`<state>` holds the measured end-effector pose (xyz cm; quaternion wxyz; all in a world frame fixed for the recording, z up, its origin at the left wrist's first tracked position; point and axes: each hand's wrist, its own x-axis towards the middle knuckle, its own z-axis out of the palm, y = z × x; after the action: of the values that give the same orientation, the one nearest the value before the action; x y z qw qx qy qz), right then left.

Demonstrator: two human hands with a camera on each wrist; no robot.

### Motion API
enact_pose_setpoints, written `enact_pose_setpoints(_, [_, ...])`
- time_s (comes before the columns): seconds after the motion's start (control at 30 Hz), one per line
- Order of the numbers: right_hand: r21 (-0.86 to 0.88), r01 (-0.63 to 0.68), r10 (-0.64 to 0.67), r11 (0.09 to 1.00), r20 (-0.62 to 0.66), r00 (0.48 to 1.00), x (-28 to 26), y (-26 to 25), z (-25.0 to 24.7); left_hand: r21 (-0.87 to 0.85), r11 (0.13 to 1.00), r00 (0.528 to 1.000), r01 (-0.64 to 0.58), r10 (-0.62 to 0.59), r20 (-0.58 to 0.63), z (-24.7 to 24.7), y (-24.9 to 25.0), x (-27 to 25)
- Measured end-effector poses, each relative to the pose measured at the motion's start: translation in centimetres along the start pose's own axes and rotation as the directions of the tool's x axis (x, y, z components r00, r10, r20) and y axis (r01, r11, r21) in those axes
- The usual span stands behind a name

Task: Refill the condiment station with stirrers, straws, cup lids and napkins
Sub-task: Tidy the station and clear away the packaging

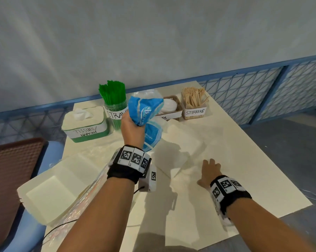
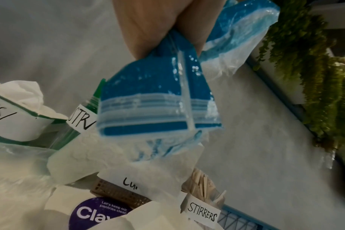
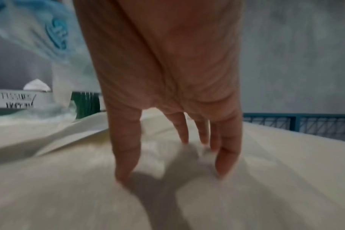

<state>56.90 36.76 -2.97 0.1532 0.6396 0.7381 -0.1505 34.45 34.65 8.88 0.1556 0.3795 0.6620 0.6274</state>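
Gripping the crumpled blue-and-clear plastic napkin wrapper (image 1: 145, 110) above the cream surface (image 1: 226, 142), the left hand (image 1: 132, 128) is closed; the right hand (image 1: 209, 171) is pressed open. Wrapper should be discarded clear of the station.

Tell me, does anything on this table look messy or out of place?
Yes. Loose white napkins lie spread over the table instead of in the tissue box, and the left hand holds a crumpled blue wrapper in its grip.

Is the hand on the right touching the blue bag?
Apart. The head view shows the right hand low by the white paper, while the blue bag is up in the left hand, with bare paper between them.
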Motion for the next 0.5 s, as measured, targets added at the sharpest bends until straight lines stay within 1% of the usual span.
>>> enact_pose_setpoints(0.07, [0.026, 0.044, -0.043, 0.999, -0.043, 0.998, 0.1, 0.1, 0.7, 0.01, 0.999, 0.999, -0.041, 0.041, 0.003, 0.1, 0.5, -0.4])
enact_pose_setpoints(0.1, [0.059, 0.062, -0.059, 0.996, -0.058, 0.997, 0.5, 0.2, 0.8, 0.003, 0.999, 0.999, -0.042, 0.042, 0.015, 0.1, 0.6, -0.6])
enact_pose_setpoints(0.2, [0.045, 0.097, -0.094, 0.994, -0.07, 0.993, 1.0, 0.7, 0.4, -0.035, 0.999, 0.997, -0.007, 0.01, 0.074, 0.0, 0.4, -1.0])
enact_pose_setpoints(0.27, [0.069, 0.09, -0.081, 0.994, -0.124, 0.989, 1.3, 0.6, -0.4, -0.05, 0.998, 0.994, 0.025, -0.02, 0.107, 0.0, 0.0, -1.3])
enact_pose_setpoints(0.33, [0.141, 0.053, -0.021, 0.989, -0.219, 0.976, 0.9, 0.1, -2.1, -0.061, 0.997, 0.989, 0.047, -0.038, 0.14, -0.1, -0.6, -1.6])
enact_pose_setpoints(0.4, [0.187, 0.032, 0.036, 0.982, -0.346, 0.938, 0.5, -0.6, -4.3, -0.053, 0.996, 0.984, 0.065, -0.055, 0.17, -0.1, -1.0, -1.9])
enact_pose_setpoints(0.43, [0.193, 0.038, 0.044, 0.981, -0.402, 0.915, 0.1, -0.9, -5.6, -0.044, 0.996, 0.981, 0.076, -0.067, 0.18, 0.0, -1.1, -2.0])
enact_pose_setpoints(0.5, [0.251, 0.089, 0.049, 0.964, -0.498, 0.866, -0.6, -1.6, -8.2, -0.027, 0.995, 0.977, 0.101, -0.094, 0.193, 0.0, -1.1, -2.2])
